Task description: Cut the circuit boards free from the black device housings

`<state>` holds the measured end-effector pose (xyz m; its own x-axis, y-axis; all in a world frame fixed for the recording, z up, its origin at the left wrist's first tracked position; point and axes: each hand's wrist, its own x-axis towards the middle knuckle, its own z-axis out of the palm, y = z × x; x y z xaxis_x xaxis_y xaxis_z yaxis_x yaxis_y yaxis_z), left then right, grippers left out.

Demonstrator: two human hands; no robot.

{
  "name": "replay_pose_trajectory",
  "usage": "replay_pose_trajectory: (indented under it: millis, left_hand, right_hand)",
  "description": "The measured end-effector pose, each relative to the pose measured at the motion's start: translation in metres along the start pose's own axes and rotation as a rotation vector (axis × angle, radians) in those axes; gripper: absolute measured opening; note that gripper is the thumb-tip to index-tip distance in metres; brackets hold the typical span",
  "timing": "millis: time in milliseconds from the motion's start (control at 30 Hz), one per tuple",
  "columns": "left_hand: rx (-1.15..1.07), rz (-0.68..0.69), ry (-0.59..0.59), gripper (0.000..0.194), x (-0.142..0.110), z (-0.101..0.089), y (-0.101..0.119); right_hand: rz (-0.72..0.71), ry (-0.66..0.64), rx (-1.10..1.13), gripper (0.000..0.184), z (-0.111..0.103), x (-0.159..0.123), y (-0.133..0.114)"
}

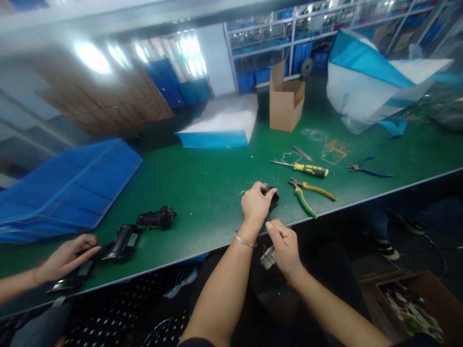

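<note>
Running from side to side, the smooth green tabletop (pixel 217 168) has a pale edge. Beyond it, metal shelving (pixel 294 43) holds blue bins, and bright light glares at the upper left. An open cardboard box (pixel 285 113) stands near a flat white packet (pixel 224 118) with a blue side; a crumpled white-and-blue bag (pixel 361 86) slumps farther right. At the left lies creased blue sheeting (pixel 68 185). Nearer, a yellow-and-black screwdriver (pixel 311 169), green-and-yellow pliers (pixel 306 193) and blue-handled pliers (pixel 369 169) rest beside thin, bent pale loops (pixel 291 156).

The left hand (pixel 255 205) curls its fingers around a small black part (pixel 274 198) at the tabletop's near edge, left of the green-and-yellow pliers. Just below, the right hand (pixel 285 243) has its fingers folded, thumb pressed against them; whatever they pinch is too small to tell. Farther left, another person's hand (pixel 74 255) touches a glossy black device (pixel 77 277), beside two similar ones (pixel 125 243).
</note>
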<state>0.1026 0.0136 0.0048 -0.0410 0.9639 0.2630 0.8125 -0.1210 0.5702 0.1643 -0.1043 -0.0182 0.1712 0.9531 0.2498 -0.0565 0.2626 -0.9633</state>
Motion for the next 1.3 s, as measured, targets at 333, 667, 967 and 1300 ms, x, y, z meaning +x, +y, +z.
replay_pose_trajectory:
  millis: [333, 667, 967, 1300]
  left_hand:
    - [-0.043, -0.062, 0.019, 0.024, 0.042, -0.02, -0.027]
    - [0.042, -0.041, -0.026, 0.029, 0.032, -0.03, -0.035]
    - [0.156, -0.109, -0.074, 0.038, 0.038, -0.037, -0.038]
    - [0.381, -0.221, -0.106, 0.052, 0.055, -0.027, -0.046]
  right_hand:
    - [-0.032, -0.046, 0.022, 0.039, 0.003, -0.022, -0.033]
    - [0.117, 0.054, 0.41, 0.05, -0.045, 0.027, -0.082]
    - [-0.109, 0.306, -0.051, 0.047, -0.191, 0.012, -0.154]
    - [0.447, 0.451, -1.062, 0.055, -0.373, -0.094, -0.097]
